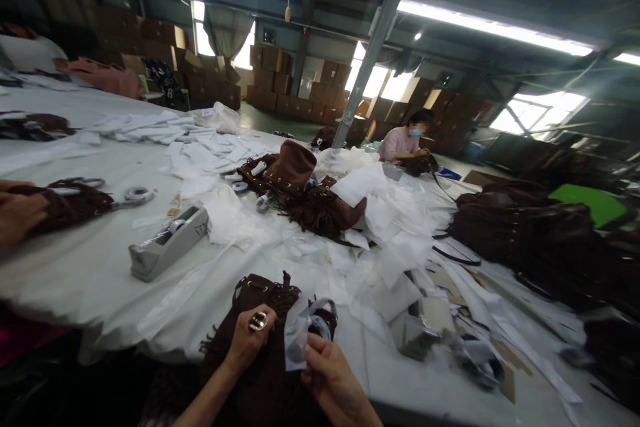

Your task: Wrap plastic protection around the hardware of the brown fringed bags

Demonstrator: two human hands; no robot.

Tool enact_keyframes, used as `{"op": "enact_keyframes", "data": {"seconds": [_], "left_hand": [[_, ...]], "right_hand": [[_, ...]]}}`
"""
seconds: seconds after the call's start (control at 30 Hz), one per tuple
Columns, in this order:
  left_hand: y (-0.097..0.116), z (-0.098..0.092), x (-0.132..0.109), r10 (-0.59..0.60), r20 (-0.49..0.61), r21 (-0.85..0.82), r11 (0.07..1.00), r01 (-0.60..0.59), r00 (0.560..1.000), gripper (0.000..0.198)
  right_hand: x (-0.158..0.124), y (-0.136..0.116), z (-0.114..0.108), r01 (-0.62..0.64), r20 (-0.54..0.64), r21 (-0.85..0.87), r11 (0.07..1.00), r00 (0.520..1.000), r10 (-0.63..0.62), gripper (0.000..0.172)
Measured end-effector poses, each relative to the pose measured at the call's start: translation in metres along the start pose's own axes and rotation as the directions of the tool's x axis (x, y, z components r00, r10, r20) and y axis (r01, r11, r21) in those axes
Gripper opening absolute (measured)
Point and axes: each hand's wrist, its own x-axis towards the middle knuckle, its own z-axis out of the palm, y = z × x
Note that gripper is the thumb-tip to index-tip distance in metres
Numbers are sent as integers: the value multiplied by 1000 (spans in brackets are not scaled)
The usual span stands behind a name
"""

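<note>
A dark brown fringed bag point(255, 288) with metal eyelets lies at the table's front edge and over my lap. My left hand point(250, 340) rests on the bag, fingers curled, with a shiny oval metal piece point(259, 321) at the thumb and forefinger. Pinched in my right hand point(327, 367) is a small translucent white sheet point(296, 333), held just above the bag's right side. Behind that sheet shows a grey, plastic-wrapped loop point(323, 320), partly covered; whether my right fingers touch it, I cannot tell.
A grey tape dispenser point(170, 243) stands left, another dispenser point(417, 327) right. Brown bags point(320, 200) and loose white paper point(395, 213) cover the middle. More dark bags point(525, 233) are piled right. Another person's hand point(20, 213) works at left; a masked person point(400, 140) sits across.
</note>
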Motion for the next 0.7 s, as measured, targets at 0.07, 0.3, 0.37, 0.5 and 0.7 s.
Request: {"op": "enact_keyframes", "data": {"seconds": [0.07, 0.3, 0.37, 0.5, 0.7], "left_hand": [[1, -2, 0, -11, 44, -22, 1000, 12, 999, 39], [6, -7, 5, 31, 260, 2, 999, -32, 965, 54], [10, -6, 4, 4, 314, 13, 1000, -9, 949, 47], [13, 0, -1, -81, 275, 63, 996, 66, 958, 38], [2, 9, -3, -188, 172, 99, 980, 173, 967, 52]], "right_hand": [[0, 14, 16, 16, -36, 30, 999, 999, -15, 27], [17, 26, 39, 253, -187, -231, 939, 936, -298, 44], [14, 30, 42, 258, -125, -348, 901, 940, -317, 41], [-5, 28, 26, 271, -147, -529, 804, 904, -401, 44], [-70, -52, -94, 25, -549, -784, 620, 437, -713, 44]]}}
